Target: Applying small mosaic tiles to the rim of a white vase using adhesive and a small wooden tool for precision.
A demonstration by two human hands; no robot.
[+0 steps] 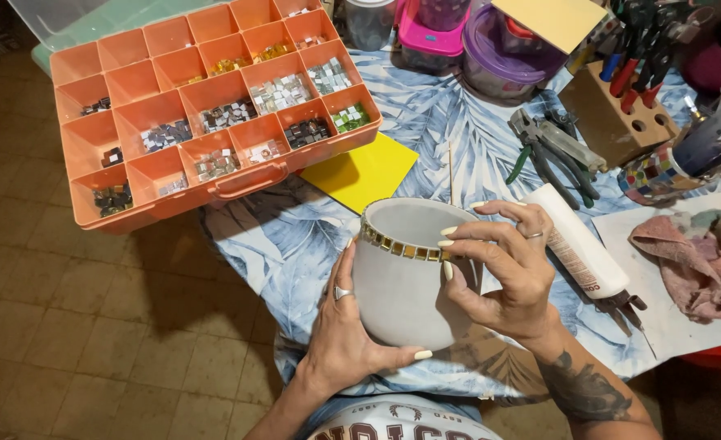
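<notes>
Grey pot (401,281) held at the near edge of the table (295,244), tilted so its mouth faces away from the person, partly over the lap. A row of small gold tiles (401,247) runs along the rim of the pot, on the near side.

Left hand (344,334) cups the pot from the left and below: palm flat against the wall, thumb wrapped under the base, a ring on one finger. Clamped on the pot, not loose.

Right hand (503,273) sits at the rim on the right side. Fingertips pressed on the end of the tile row, thumb against the wall of the pot just below. Fingers closed onto the rim; whether a loose tile is pinched between them cannot be told.

Just right of that hand, a white tube (580,240) lies on the leaf-print cloth. Pliers (552,151) lie beyond it. A pink rag (698,257) rests on a white sheet at far right. A yellow square (360,171) lies beyond the pot, and an orange compartment box (205,106) of sorted tiles overhangs the table's left edge. A wooden tool block (613,110) stands at the back right.
</notes>
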